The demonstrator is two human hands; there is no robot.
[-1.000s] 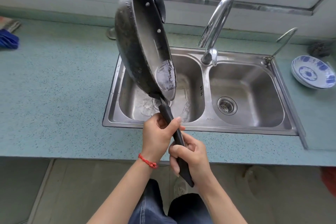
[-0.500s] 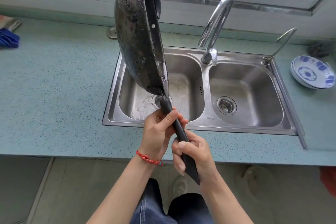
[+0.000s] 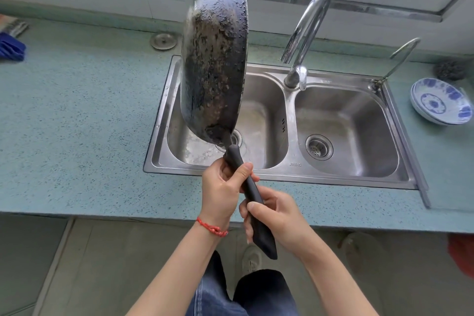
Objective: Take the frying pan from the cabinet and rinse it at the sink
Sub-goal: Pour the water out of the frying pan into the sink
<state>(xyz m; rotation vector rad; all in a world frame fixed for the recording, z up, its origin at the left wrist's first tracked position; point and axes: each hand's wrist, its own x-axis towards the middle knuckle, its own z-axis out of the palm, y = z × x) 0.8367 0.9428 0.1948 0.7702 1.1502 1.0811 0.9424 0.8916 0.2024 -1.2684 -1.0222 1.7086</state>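
Observation:
A black frying pan (image 3: 214,64) stands almost on edge over the left basin of the steel double sink (image 3: 287,172). Its rough, charred underside faces me and its inside is turned away, hidden. My left hand (image 3: 221,192) grips the upper part of the black handle (image 3: 252,199). My right hand (image 3: 278,218) holds the handle's lower end. The chrome tap (image 3: 306,33) arches to the right of the pan, and no water shows at its spout.
A blue-and-white bowl stack (image 3: 441,101) sits on the counter right of the sink, with a dark scrubber (image 3: 450,70) behind it. A metal drain cover (image 3: 163,41) lies behind the pan. Blue cloth (image 3: 11,47) is at the far left. The counter (image 3: 77,115) is speckled teal.
The pan has rolled about its handle: its inside faced right a second ago, now only the charred underside shows. Both hands kept their grip on the handle.

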